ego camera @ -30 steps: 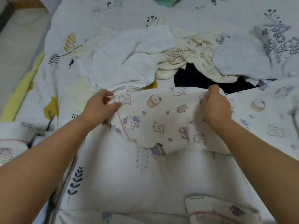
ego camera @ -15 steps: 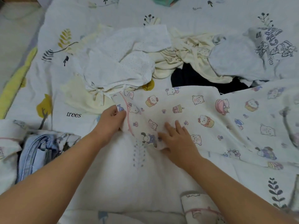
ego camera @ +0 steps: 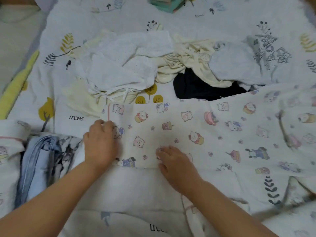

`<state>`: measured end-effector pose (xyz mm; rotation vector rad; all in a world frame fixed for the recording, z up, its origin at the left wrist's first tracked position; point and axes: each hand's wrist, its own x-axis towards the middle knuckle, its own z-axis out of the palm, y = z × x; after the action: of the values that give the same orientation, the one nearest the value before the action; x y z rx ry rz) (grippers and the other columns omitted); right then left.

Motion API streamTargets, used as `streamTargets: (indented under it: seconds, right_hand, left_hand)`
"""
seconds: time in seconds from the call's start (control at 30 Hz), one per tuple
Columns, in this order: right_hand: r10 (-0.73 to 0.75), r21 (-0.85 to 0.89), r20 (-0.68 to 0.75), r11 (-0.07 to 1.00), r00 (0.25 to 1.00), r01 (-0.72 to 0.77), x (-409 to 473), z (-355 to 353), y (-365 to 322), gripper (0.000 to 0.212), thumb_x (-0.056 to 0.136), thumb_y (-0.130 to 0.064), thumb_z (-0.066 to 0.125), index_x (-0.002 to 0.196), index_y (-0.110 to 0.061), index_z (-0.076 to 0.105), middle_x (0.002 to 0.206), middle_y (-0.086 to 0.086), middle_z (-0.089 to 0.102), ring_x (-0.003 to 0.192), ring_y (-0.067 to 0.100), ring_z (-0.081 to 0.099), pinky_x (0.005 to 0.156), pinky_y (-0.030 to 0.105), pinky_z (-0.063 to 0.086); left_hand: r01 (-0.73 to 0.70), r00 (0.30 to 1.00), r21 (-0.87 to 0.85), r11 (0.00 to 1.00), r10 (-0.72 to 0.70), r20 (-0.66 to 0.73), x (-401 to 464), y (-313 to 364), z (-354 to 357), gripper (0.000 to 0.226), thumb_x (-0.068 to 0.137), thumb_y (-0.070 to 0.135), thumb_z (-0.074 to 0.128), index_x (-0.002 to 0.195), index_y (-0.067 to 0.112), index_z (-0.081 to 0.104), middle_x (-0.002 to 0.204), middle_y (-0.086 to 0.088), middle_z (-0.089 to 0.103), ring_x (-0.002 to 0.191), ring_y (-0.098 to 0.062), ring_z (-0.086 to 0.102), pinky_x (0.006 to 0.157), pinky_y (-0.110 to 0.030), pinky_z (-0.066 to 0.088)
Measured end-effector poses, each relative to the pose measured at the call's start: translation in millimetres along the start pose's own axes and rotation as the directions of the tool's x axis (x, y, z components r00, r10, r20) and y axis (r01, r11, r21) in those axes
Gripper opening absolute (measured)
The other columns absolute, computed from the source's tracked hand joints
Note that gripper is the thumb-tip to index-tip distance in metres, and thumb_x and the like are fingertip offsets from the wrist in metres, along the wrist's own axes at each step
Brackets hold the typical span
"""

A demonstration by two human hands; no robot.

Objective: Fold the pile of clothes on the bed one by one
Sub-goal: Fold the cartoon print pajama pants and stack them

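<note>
The left hand [ego camera: 100, 142] is laid on the left edge of the cartoon-print cloth [ego camera: 196, 134], fingers loosely bent over the fabric; whether the edge is pinched cannot be told. The right hand [ego camera: 172, 159] is pressed flat on the cloth near its lower edge, fingers released and spread. The cloth is spread across the bedsheet [ego camera: 119, 190], its far edge just short of the pile of clothes [ego camera: 153, 65]. Bare sheet is left open below the cloth, between the forearms. Folded garments [ego camera: 42, 159] are stacked just beside the left hand. Compared with half a second ago, the cloth's left portion has been flattened into a squarer panel, and the right hand has been kept low on it.
</note>
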<state>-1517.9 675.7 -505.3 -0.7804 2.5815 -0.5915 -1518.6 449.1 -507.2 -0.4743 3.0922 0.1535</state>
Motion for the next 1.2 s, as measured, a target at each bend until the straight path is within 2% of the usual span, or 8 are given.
streamTargets:
  seconds: [0.2,0.3,0.5,0.63,0.77,0.9,1.07,1.2]
  right_hand:
    - [0.240,-0.111,0.069,0.966,0.968,-0.232,-56.5,-34.9,47.8,0.034,0.095,-0.012,0.039,0.126,-0.014,0.053,0.125,0.005,0.055,0.116,0.024,0.046,0.095,0.033,0.039]
    - [0.305,-0.123,0.108,0.949,0.946,-0.291,-86.7,-44.2,68.6,0.036,0.095,-0.012,0.038,0.127,-0.018,0.052,0.125,0.004,0.055,0.115,0.023,0.048,0.095,0.033,0.040]
    - [0.373,-0.105,0.316,0.928,0.873,-0.358,-142.0,-64.9,95.9,0.029,0.093,-0.039,0.046,0.106,-0.017,0.060,0.107,0.004,0.062,0.100,0.023,0.057,0.082,0.033,0.044]
    - [0.289,-0.085,0.493,0.955,0.821,-0.286,-171.9,-82.8,105.6,0.063,0.080,-0.061,0.056,0.132,-0.027,0.045,0.130,-0.002,0.049,0.116,0.018,0.049,0.096,0.031,0.039]
    - [0.238,-0.164,0.574,0.971,0.784,-0.175,-195.6,-87.5,110.5,0.092,0.072,-0.051,0.071,0.145,-0.028,0.020,0.141,0.000,0.041,0.129,0.021,0.040,0.106,0.038,0.028]
    - [0.205,-0.154,0.450,0.977,0.869,-0.150,-201.0,-94.9,113.1,0.018,0.092,-0.024,0.052,0.108,-0.020,0.055,0.093,-0.004,0.055,0.097,0.019,0.056,0.075,0.027,0.040]
    - [0.226,0.388,0.266,0.865,0.937,-0.319,-189.6,-153.9,128.6,0.031,0.093,-0.014,0.053,0.062,-0.010,0.048,0.055,-0.007,0.040,0.048,0.003,0.038,0.053,0.020,0.031]
    - [0.362,0.508,-0.052,0.812,0.931,-0.287,-163.1,-170.5,154.1,0.029,0.092,-0.013,0.053,0.065,-0.003,0.051,0.057,0.002,0.046,0.054,0.011,0.043,0.055,0.025,0.033]
  left_hand:
    - [-0.413,0.876,-0.366,0.834,0.474,0.092,-54.5,94.3,-3.2,0.029,0.057,0.008,0.058,0.085,0.010,0.066,0.089,-0.010,0.063,0.071,-0.029,0.062,0.059,-0.037,0.053]
    - [-0.469,0.789,-0.464,0.751,0.593,0.162,-83.4,140.8,-7.0,0.025,0.075,0.007,0.054,0.095,0.014,0.067,0.101,-0.005,0.062,0.090,-0.025,0.060,0.080,-0.039,0.052]
    - [-0.447,0.637,-0.485,0.752,0.648,0.418,-125.9,198.4,-2.3,0.032,0.090,0.015,0.047,0.120,0.021,0.058,0.127,0.003,0.052,0.118,-0.015,0.044,0.099,-0.025,0.033]
    - [-0.429,0.543,-0.462,0.776,0.630,0.556,-139.7,207.6,7.3,0.032,0.087,0.018,0.050,0.117,0.023,0.062,0.133,0.002,0.051,0.120,-0.016,0.048,0.101,-0.024,0.035]
    - [-0.427,0.499,-0.411,0.806,0.589,0.635,-144.8,204.8,8.1,0.040,0.089,0.013,0.046,0.125,0.026,0.057,0.144,0.005,0.038,0.130,-0.013,0.039,0.106,-0.024,0.030]
    - [-0.404,0.448,-0.320,0.857,0.490,0.747,-143.6,200.6,-1.0,0.036,0.095,0.020,0.041,0.127,0.026,0.055,0.133,0.004,0.044,0.121,-0.012,0.043,0.100,-0.025,0.035]
    - [0.016,0.402,-0.248,0.969,0.221,0.888,-139.4,179.9,-18.1,0.045,0.094,0.049,0.038,0.117,0.015,0.056,0.122,-0.004,0.055,0.115,-0.020,0.050,0.100,-0.028,0.037]
    - [0.396,0.388,-0.453,0.799,0.302,0.871,-139.2,160.2,-26.8,0.113,0.039,0.099,0.032,0.125,0.030,0.053,0.129,0.012,0.054,0.119,-0.005,0.049,0.108,-0.023,0.032]
